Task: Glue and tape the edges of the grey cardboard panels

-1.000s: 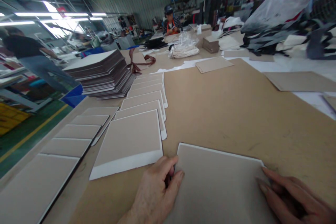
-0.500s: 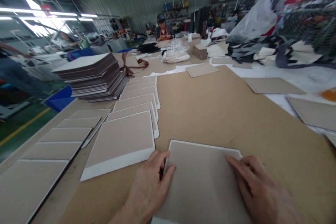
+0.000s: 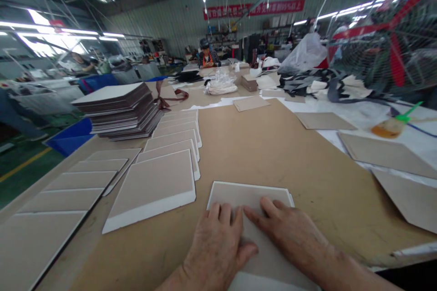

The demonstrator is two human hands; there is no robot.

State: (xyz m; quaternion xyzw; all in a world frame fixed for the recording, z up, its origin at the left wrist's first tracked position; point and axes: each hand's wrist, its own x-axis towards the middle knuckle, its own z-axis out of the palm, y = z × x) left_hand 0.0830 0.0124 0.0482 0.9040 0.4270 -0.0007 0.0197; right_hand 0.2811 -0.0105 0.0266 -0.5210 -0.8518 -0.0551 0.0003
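Observation:
A beige panel (image 3: 235,193) with white edges lies on the brown table in front of me. My left hand (image 3: 218,243) rests on its left part, fingers laid flat and thumb stretched out to the right. My right hand (image 3: 290,225) lies across the right part, its fingers spread on the surface and pointing up and left. The fingertips of both hands come close together near the panel's middle. My hands and wrists hide much of the panel. Just left of it is an overlapping row of similar white-edged panels (image 3: 160,177).
Farther left lies another row of beige panels (image 3: 51,232), with a tall stack of boards (image 3: 119,111) behind. Loose panels (image 3: 382,152) and a bottle of amber liquid (image 3: 389,127) are on the right. Dark scraps and a large fan (image 3: 392,27) stand beyond; a person (image 3: 208,57) sits at the back.
Both hands have moved from the panel's side edges inward onto its face, and their fingers have flattened. The view has shifted to the right, bringing the fan and bottle into sight.

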